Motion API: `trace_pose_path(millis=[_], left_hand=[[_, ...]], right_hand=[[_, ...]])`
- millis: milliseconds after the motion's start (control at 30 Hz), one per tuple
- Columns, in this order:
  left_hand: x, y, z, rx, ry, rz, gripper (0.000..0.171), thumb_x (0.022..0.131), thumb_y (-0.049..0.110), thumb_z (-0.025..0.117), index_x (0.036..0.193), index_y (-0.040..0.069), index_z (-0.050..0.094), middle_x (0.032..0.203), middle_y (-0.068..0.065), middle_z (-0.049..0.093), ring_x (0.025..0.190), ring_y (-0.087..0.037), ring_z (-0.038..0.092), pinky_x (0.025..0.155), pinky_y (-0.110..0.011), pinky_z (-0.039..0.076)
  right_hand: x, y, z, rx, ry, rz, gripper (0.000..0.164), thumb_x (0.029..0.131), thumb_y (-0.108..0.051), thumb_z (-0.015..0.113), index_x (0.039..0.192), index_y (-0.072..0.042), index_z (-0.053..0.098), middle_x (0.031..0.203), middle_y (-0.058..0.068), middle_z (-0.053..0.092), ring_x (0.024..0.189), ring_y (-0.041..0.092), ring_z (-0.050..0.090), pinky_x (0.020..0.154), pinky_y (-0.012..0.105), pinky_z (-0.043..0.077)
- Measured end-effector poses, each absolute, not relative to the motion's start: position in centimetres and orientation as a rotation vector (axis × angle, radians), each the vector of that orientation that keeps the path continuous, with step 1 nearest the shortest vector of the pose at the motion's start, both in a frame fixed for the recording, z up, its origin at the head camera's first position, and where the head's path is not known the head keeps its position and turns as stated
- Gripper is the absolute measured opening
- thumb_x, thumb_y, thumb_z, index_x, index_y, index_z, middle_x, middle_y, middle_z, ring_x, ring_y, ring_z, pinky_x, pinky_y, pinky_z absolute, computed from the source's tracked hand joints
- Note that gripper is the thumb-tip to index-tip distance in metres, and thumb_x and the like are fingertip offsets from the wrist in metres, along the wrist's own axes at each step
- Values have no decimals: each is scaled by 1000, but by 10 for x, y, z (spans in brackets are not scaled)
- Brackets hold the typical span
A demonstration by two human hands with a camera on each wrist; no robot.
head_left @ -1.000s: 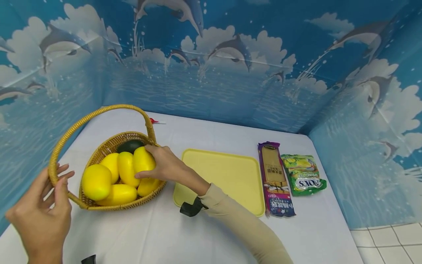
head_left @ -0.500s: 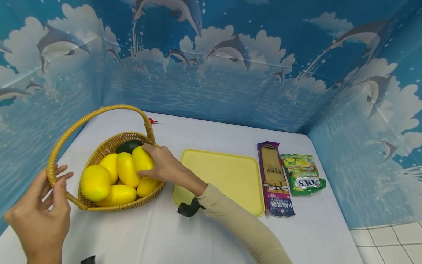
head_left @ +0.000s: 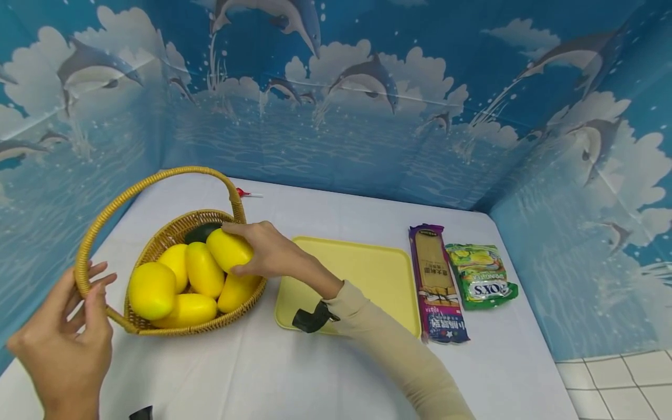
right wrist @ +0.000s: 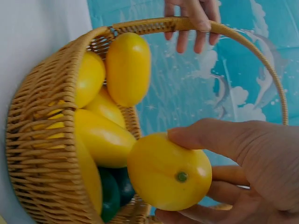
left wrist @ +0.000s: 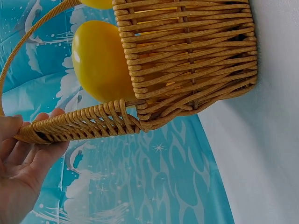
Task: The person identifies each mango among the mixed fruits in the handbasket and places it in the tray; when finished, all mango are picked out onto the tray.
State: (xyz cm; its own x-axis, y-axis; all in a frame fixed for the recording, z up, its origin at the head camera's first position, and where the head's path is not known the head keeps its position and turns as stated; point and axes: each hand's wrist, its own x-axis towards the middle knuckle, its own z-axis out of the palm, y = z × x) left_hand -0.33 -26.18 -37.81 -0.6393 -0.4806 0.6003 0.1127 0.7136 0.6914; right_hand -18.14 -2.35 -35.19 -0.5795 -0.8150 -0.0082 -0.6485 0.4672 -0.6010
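A wicker basket [head_left: 220, 325] with a tall arched handle [head_left: 137, 188] holds several yellow mangoes [head_left: 152, 290] and dark green fruit [head_left: 202, 233] of unclear kind. My left hand [head_left: 68, 338] holds the handle's near left side between thumb and fingers; the left wrist view shows the same hand [left wrist: 23, 163] at the wrapped handle. At the basket's right side my right hand [head_left: 270, 251] grips one mango [head_left: 229, 249] above the others. The right wrist view shows that mango [right wrist: 163, 172] in the right hand [right wrist: 243, 163], its green stem end towards the camera.
Right of the basket lies a yellow tray [head_left: 362, 280], partly under the right forearm. Beyond it are a purple pasta packet [head_left: 438, 280] and a green bag [head_left: 480, 277]. A red lollipop [head_left: 242, 192] lies behind the basket. A dolphin-print curtain [head_left: 336, 140] borders the white table.
The mango in my right hand has lifted slightly and tilted away from the one beside it. My right hand has shifted a little to the right. The left hand stays on the handle.
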Motion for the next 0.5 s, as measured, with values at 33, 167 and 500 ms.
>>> trace_pose_path(millis=[33,167,500], left_hand=[[-3,-263,-378,276,-2096,-912,41,108,14,61,149,18,64,133,-23,72,112,22,61,91,-6,51],[-2,-265,-379,257,-2099,-910,41,109,16,60,150,17,64,133,-25,72,112,22,60,92,-6,51],[-3,-265,-378,160,-2086,-890,41,109,17,59,149,12,64,129,-31,71,114,24,59,91,-6,51]], right_hand=[[-182,-21,-349,-1268,2403,-807,77,98,-19,82,164,-6,45,163,10,53,124,19,63,98,16,51],[-186,-6,-338,-1364,2307,-848,77,97,-16,84,163,-8,46,165,8,51,135,20,59,105,18,49],[-198,40,-336,-1465,2055,-1052,74,92,-7,86,159,-6,54,166,9,49,152,16,47,114,24,51]])
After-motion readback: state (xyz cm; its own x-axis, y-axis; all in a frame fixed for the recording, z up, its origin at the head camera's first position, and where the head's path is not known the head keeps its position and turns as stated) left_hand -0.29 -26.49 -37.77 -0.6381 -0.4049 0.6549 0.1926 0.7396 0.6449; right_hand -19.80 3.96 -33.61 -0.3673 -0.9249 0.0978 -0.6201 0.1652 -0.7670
